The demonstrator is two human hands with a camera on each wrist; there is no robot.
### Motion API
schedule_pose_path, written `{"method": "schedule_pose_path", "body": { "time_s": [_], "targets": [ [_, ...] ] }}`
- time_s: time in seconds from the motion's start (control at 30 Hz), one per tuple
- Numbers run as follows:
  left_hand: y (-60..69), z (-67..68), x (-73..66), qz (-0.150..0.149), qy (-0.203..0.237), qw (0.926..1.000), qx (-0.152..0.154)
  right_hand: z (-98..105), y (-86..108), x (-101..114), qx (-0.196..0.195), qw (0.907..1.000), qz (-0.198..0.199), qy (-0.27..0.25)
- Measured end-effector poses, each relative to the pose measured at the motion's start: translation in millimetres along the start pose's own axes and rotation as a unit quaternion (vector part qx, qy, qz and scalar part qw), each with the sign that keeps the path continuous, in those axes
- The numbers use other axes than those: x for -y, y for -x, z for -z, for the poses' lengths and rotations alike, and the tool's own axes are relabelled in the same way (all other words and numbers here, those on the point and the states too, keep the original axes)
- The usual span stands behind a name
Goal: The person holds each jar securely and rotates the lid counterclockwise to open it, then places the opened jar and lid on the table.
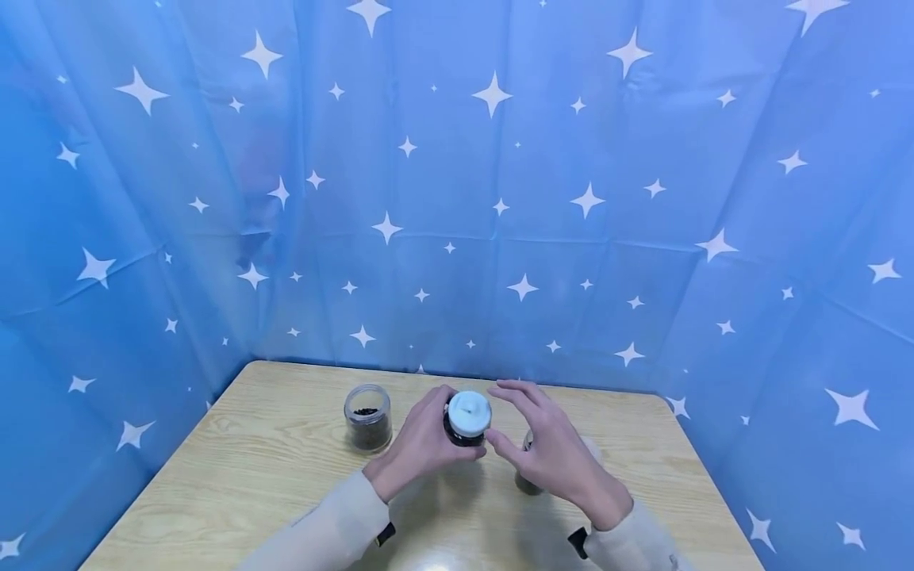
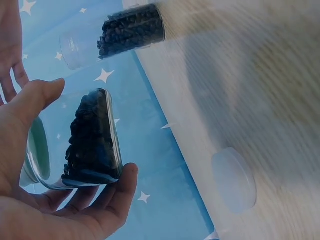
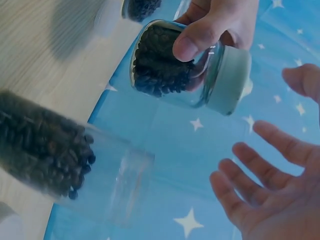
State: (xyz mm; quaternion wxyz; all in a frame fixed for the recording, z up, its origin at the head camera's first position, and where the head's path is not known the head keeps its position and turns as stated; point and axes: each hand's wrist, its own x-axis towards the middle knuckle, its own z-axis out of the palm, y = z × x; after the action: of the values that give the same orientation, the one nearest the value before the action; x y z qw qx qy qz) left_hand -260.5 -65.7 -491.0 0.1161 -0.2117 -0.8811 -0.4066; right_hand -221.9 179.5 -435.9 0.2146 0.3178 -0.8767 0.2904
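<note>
My left hand [image 1: 423, 441] grips a small glass jar [image 2: 92, 140] part filled with dark beans, holding it above the table. Its pale green lid [image 3: 230, 80] sits on the mouth and faces up in the head view. To the right of that lid, my right hand [image 1: 553, 448] is spread, thumb and fingers apart, holding nothing. The right wrist view shows a gap between its fingertips and the lid. Partly hidden behind the right hand stands an open glass jar [image 3: 45, 145] of dark beans.
Left of my left hand, an open glass jar [image 1: 368, 428] with dark contents stands on the wooden table [image 1: 236, 460]. A whitish round lid [image 2: 235, 180] lies on the tabletop near the right-hand jar. A blue curtain [image 1: 457, 182] with white stars surrounds the table's back and sides.
</note>
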Motion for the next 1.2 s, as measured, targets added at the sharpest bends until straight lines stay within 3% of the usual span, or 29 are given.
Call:
{"method": "schedule_pose_path", "body": {
  "time_s": [0.27,0.7,1.2],
  "targets": [
    [15.9,1.5,-5.2,-0.011,-0.003,0.9999,0.007,-14.8,-0.1,10.7,0.007,0.9997,0.005,-0.021],
    [37.3,4.4,-26.8,-0.052,-0.006,0.9986,0.008,-18.6,1.7,33.7,0.008,0.9999,0.008,-0.011],
    [40.5,1.9,-39.3,-0.065,-0.010,0.9978,0.011,-10.0,9.3,44.2,0.002,0.9992,0.041,0.000]
  ]
}}
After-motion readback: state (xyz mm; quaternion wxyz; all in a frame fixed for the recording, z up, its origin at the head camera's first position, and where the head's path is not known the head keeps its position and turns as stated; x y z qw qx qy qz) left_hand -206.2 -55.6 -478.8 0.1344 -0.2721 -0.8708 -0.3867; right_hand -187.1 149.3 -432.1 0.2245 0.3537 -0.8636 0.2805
